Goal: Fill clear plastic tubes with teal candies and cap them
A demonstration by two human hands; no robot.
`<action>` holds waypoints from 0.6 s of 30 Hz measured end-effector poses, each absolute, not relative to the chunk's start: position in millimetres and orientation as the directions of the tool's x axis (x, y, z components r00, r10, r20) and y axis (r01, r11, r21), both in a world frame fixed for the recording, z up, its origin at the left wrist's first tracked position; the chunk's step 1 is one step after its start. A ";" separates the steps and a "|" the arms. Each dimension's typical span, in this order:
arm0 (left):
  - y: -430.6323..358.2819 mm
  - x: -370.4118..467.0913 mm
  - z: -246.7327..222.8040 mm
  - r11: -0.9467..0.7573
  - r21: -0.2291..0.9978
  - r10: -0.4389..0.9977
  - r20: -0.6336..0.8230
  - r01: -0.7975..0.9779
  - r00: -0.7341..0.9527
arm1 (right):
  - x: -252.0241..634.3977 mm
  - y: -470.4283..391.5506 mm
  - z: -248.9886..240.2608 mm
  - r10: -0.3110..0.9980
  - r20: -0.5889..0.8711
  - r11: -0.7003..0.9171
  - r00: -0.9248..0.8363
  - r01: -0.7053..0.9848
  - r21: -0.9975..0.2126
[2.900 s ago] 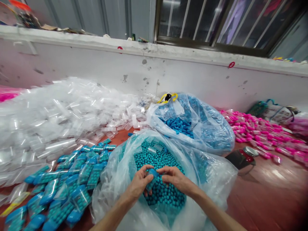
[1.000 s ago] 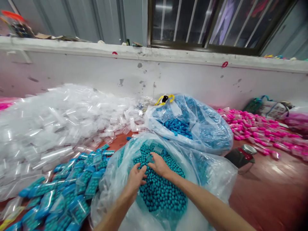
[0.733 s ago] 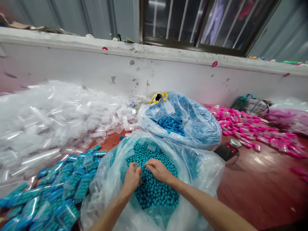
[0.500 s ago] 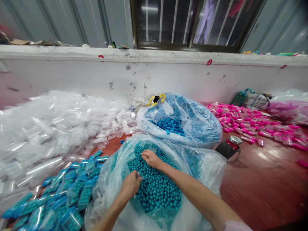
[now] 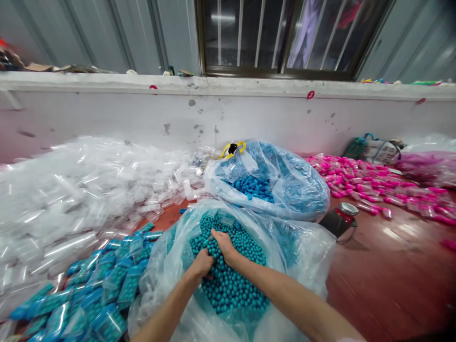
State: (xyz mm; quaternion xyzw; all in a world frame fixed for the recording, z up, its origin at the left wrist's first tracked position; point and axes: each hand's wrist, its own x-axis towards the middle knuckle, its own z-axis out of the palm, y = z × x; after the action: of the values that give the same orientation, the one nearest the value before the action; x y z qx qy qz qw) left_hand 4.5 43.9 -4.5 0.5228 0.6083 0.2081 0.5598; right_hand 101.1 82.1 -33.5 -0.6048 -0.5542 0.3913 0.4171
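A clear plastic bag (image 5: pixel 160 280) lies open in front of me, holding a mass of small teal beads (image 5: pixel 235 285). Both hands are over the beads, close together. My left hand (image 5: pixel 204 264) has its fingers curled at the left part of the beads; what it holds is too small to make out. My right hand (image 5: pixel 223 243) reaches in from the right, its fingers bent together among the beads, their tips partly hidden. Filled containers with blue caps (image 5: pixel 128 285) lie in a pile left of the bag.
Empty clear containers (image 5: pixel 89 175) are heaped at the left. Behind the bead bag sits a bag of blue caps (image 5: pixel 299 190). Pink-capped containers (image 5: pixel 356 178) lie at the right, near a dark jar with a metal lid (image 5: pixel 340 219). A white wall (image 5: pixel 249 116) stands behind.
My right hand has moved slightly down, and my left hand has moved up and right, so the two are now closer together over the beads.
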 end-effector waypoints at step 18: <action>18.0 -1.6 14.5 0.497 0.844 0.841 -0.412 -0.201 0.350 | 180.4 83.3 5.3 0.993 -0.038 -0.120 0.115 0.908 -0.402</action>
State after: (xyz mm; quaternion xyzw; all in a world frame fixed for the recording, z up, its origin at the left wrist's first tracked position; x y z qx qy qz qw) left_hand -1.6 18.0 14.5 0.3572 0.4483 0.3519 0.7400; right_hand 180.4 83.3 5.3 -0.7331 -0.6481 0.1504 0.1410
